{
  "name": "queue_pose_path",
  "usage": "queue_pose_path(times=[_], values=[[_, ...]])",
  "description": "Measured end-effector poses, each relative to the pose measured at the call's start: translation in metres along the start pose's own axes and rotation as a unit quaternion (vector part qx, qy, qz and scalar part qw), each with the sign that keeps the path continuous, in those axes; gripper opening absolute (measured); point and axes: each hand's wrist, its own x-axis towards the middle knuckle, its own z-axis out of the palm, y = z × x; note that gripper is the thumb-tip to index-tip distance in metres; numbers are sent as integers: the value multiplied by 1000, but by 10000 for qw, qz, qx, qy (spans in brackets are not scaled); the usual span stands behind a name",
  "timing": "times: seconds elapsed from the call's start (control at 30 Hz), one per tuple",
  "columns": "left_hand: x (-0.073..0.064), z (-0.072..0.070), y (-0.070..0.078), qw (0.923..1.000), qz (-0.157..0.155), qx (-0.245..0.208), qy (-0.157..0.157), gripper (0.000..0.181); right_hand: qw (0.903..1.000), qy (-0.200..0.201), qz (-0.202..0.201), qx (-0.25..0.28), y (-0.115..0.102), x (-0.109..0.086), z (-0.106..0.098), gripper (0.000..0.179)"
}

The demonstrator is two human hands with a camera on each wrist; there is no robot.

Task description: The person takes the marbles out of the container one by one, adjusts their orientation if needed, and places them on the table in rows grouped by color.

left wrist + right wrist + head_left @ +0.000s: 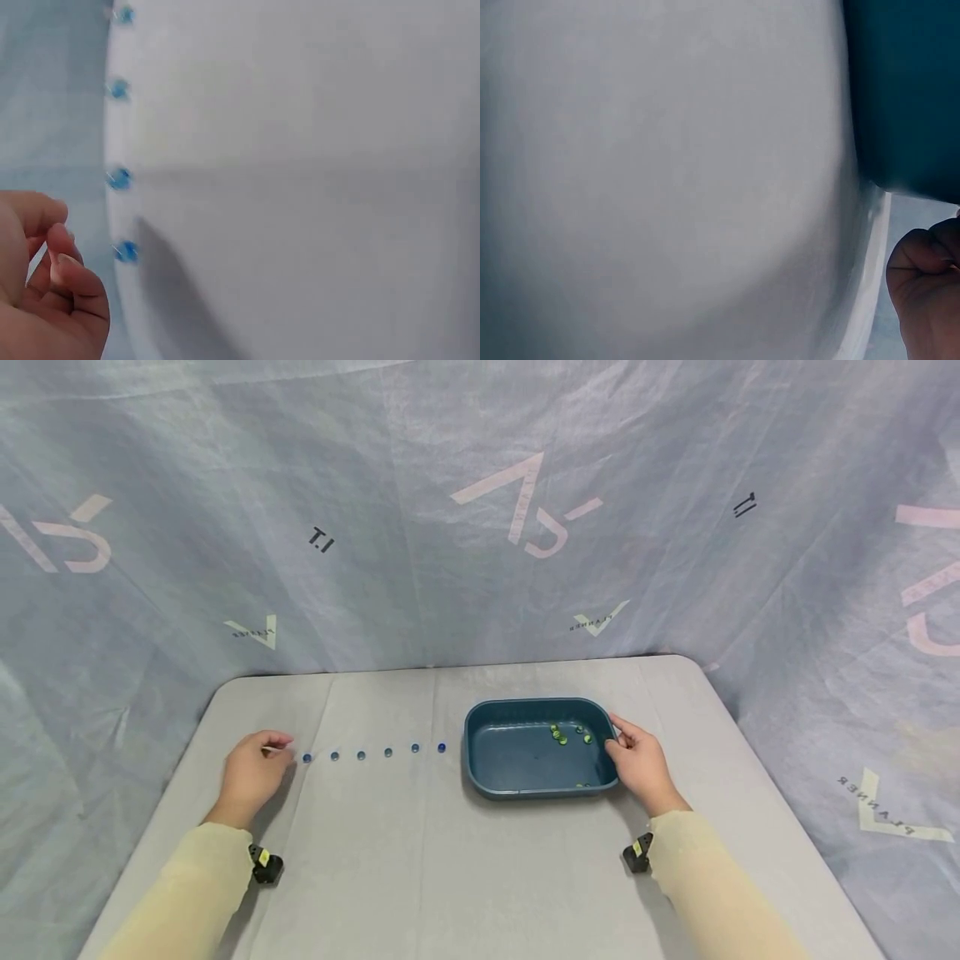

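Observation:
Several blue glass marbles (pixel 361 756) lie in a spaced row on the table, left of a dark teal plastic tub (pixel 510 792). My left hand (pixel 255 772) hovers just beyond the left end of that row, close to the leftmost marble (pixel 307 758). Its fingers are loosely bent, and the left wrist view shows nothing between thumb and fingertips. At the tub's right end, my right hand (pixel 641 764) grips the rim, thumb on the inner side. Inside the tub are several green marbles (pixel 562 739), mostly towards its right half.
A pale cloth with creases covers the table (pixel 360 860). Grey fabric curtains (pixel 375 527) with printed letters enclose the back and both sides. Each wrist wears a small black camera (pixel 267 866) beside a pale yellow sleeve (pixel 183 885).

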Motion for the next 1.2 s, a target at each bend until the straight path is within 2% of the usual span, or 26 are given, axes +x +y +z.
queue_pose_path(times=[0.17,0.4,0.67,0.97,1.2], values=[[-3,12,38,9990,402,-127,-159,19,10000,-8,37,-17,0,0,0,52],[-13,36,86,9907,922,-525,-849,18,10000,-35,9,-2,-2,0,0,52],[-28,64,138,9749,1376,-992,-1440,15,10000,-32,53,-8,-1,0,-1,52],[-39,104,179,9544,2031,-1099,-1890,16,10000,-19,59,-5,0,1,-1,52],[-48,126,212,9385,2373,-1320,-2134,14,10000,-38,71,-7,-1,0,-1,52]])
